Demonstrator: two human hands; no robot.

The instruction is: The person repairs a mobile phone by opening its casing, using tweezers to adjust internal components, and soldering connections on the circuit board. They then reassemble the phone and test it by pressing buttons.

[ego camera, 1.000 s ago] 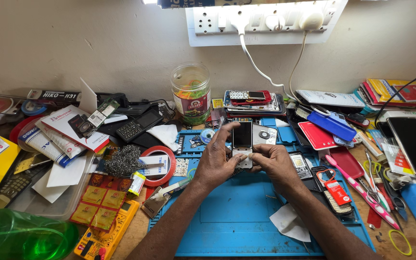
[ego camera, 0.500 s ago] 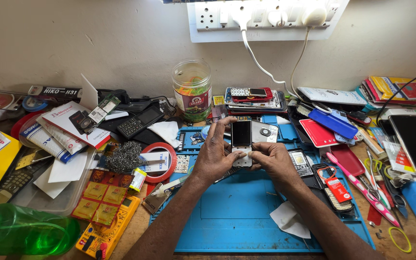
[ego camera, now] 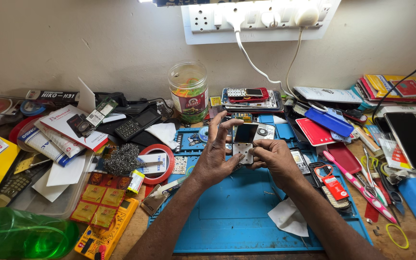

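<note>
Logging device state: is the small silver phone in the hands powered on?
Off, it seems: the small silver phone shows a dark, unlit screen between the left hand and right hand.

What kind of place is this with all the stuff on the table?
Probably a phone repair bench. Both hands hold a small keypad phone over a blue repair mat, a stack of other phones sits by the wall, and a yellow multimeter lies nearby.
</note>
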